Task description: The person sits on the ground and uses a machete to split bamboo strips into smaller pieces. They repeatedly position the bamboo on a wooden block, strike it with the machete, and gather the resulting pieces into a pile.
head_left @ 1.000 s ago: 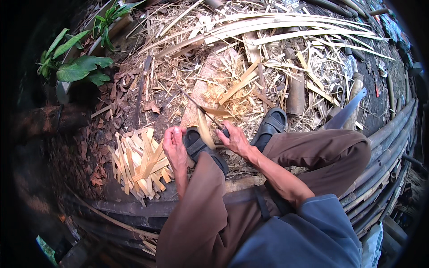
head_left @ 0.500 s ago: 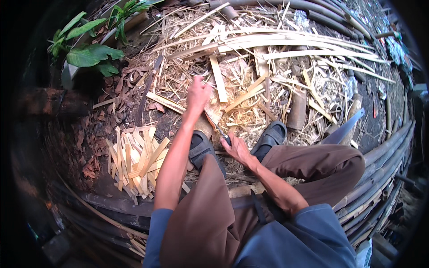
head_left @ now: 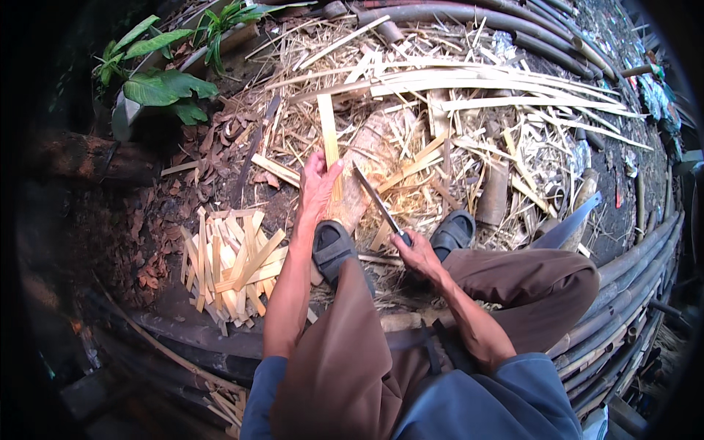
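Observation:
A flat, pale bamboo strip [head_left: 327, 121] stands lengthwise in my left hand [head_left: 315, 185], pinched between thumb and fingers. Its lower end reaches just past the hand, over the near part of a worn wooden block [head_left: 357, 207]. My right hand [head_left: 418, 255] is wrapped round the dark handle of a knife [head_left: 381, 203]. The blade slants up and left, its tip to the right of the strip and a little apart from it. A heap of short cut bamboo strips [head_left: 233, 268] lies on the ground left of my left forearm.
Long bamboo slats [head_left: 469, 77] stretch across the far side over scattered shavings. A saw blade [head_left: 568, 224] and a bamboo piece [head_left: 493, 194] lie to the right. Poles [head_left: 616, 293] edge the near right. A leafy plant [head_left: 158, 88] grows far left. My sandalled feet flank the block.
My left hand has lowered slightly and now grips a bamboo strip, which has shifted left from the block. The knife has moved right, its blade now pointing up-left in plain view.

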Motion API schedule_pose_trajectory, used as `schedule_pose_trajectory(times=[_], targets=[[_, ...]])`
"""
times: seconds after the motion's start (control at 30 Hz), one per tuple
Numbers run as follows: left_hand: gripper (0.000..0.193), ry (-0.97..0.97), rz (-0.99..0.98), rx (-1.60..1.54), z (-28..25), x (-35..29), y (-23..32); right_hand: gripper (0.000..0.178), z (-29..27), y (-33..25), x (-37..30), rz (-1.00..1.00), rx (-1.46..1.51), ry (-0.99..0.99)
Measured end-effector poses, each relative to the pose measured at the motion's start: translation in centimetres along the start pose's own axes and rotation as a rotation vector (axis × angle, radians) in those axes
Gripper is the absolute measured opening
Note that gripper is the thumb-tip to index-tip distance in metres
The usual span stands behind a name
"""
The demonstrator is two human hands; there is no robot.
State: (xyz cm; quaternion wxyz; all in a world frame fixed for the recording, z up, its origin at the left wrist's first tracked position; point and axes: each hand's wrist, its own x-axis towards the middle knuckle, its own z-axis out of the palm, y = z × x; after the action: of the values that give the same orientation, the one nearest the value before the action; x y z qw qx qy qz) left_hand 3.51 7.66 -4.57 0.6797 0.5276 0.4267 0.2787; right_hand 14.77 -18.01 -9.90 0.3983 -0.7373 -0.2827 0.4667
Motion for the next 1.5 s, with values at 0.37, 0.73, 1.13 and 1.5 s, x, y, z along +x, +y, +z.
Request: schedule_pose_trajectory(times=[0.37, 0.73, 1.13, 1.5], targets=[[0.037, 0.028, 0.085, -0.365, -1.1, 0.2, 0.2, 0.039, 1.8, 0.3, -0.5, 0.074, 0.024, -0.004], [0.049, 0.389, 0.082, -0.419, -3.8, -6.4, -1.6, 0.042, 2.3, -1.0, -1.6, -0.078, -0.198, 0.054], [0.059, 0.489, 0.067, -0.076, -1.4, -8.5, -0.8, 0.042, 4.5, -4.6, 0.6, -0.146, -0.331, 0.033], [0.049, 0.503, -0.032, -0.098, -1.4, -8.9, -1.0, 0.038, 5.0, -4.5, -0.1, -0.200, -0.408, 0.004]])
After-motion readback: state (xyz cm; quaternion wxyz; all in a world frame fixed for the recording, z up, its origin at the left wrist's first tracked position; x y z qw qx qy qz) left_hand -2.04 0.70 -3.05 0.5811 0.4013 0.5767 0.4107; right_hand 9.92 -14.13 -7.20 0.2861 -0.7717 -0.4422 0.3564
